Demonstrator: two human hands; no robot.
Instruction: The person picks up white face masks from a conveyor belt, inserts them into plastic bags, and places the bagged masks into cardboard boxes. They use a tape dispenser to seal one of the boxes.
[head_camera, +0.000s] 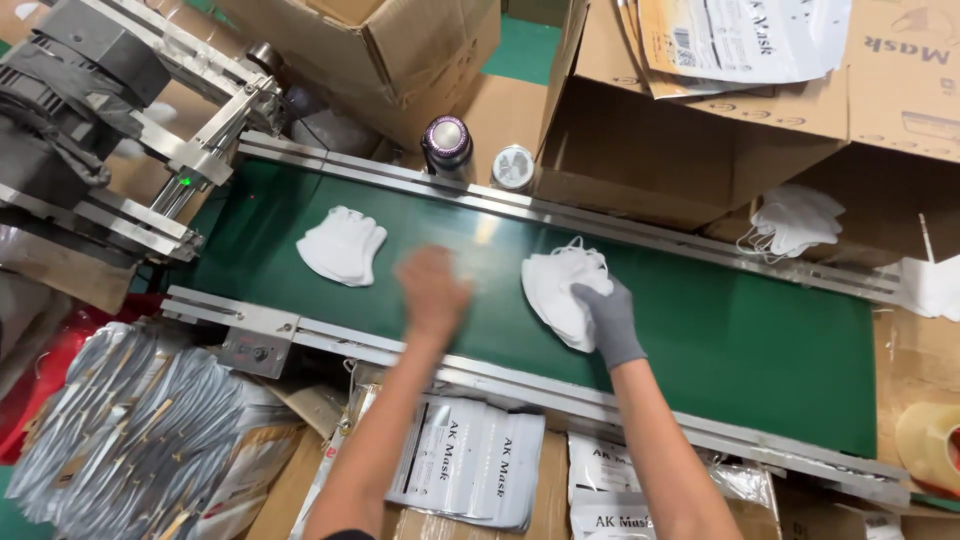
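I'm closing my gloved right grip (608, 318) on a white mask stack (562, 285) mid-frame on the green conveyor belt (760, 330), while my bare left grip (432, 290) is blurring, so I can't tell how open it is.

White flat pouches (470, 465) below belt; brown cartons (700, 120) above.

We see a matt green belt (740, 330) in brushed metal rails (560, 215), soft white cloth masks (342, 245), a grey knit glove (610, 320) and rough cardboard boxes (660, 150).

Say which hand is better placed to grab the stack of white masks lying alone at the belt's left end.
Probably left. The bare left hand hovers free over the green belt, close to that mask stack. The gloved right hand is farther away and already gripping another mask pile.
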